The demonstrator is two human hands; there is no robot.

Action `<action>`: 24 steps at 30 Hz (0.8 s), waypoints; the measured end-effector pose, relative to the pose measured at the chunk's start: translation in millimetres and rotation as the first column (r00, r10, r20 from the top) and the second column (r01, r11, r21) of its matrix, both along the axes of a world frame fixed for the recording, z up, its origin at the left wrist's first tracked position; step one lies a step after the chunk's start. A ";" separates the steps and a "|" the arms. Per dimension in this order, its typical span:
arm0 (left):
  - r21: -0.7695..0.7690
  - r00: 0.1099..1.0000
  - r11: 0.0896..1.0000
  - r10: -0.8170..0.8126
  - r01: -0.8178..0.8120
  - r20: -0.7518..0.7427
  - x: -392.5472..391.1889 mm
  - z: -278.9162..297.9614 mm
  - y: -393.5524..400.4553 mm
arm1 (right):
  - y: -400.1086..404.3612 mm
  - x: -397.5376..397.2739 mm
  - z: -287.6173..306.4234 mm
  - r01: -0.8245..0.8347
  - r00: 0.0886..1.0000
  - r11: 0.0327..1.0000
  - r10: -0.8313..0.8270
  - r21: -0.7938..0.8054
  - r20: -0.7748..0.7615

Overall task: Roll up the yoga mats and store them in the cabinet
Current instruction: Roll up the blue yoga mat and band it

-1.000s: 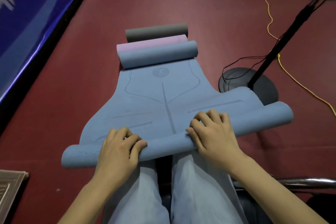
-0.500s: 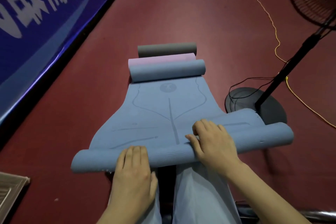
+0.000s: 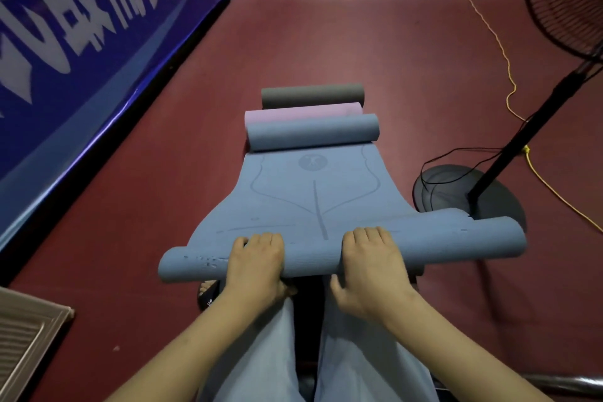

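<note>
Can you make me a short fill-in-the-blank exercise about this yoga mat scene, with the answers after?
1. Both the left hand and the right hand grip the near roll of the ____ coloured foam yoga mat.
2. The rolled mat lying farthest from the person is ____.
3. Between that one and the far roll of the blue mat lies a rolled ____ mat.
4. The black round base of the standing fan sits on the person's ____ side.

Missing words: blue; grey; pink; right
</note>
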State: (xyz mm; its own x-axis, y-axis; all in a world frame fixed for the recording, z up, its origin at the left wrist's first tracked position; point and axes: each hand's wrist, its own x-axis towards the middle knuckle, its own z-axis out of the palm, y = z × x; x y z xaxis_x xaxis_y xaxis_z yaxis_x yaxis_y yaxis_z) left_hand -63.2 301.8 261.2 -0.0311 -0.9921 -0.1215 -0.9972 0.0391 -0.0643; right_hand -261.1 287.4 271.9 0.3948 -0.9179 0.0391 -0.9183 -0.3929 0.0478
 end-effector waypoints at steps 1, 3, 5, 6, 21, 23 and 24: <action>-0.002 1.000 1.000 0.002 -0.002 -0.001 -1.3 3.2 -3.6 | -3.4 2.3 -2.9 0.022 1.000 1.000 -0.022 0.012 -0.018; -0.014 1.000 1.000 -0.005 0.005 0.011 -1.3 9.0 -8.5 | -9.4 6.5 -7.4 0.055 0.997 0.998 -0.054 0.027 -0.049; 0.010 1.000 1.000 0.002 -0.002 -0.010 1.1 16.4 -11.7 | -15.4 7.2 -8.3 0.052 0.998 0.999 -0.052 0.005 -0.044; 0.023 1.000 1.000 -0.003 0.004 -0.021 2.7 18.9 -12.8 | -17.5 5.6 -6.2 0.038 0.999 0.999 -0.039 -0.012 -0.037; -0.122 0.979 0.979 -0.176 0.163 -0.106 -1.0 1.3 104.5 | 97.4 -29.4 -11.3 -0.090 0.985 0.994 0.098 -0.063 0.140; -0.124 0.983 0.982 -0.156 0.144 -0.095 -2.0 2.1 99.0 | 94.1 -26.8 -11.4 -0.066 0.987 0.995 0.075 -0.069 0.142; -0.134 0.983 0.981 -0.155 0.141 -0.095 -1.6 1.1 97.6 | 92.6 -25.6 -10.8 -0.067 0.989 0.996 0.074 -0.060 0.130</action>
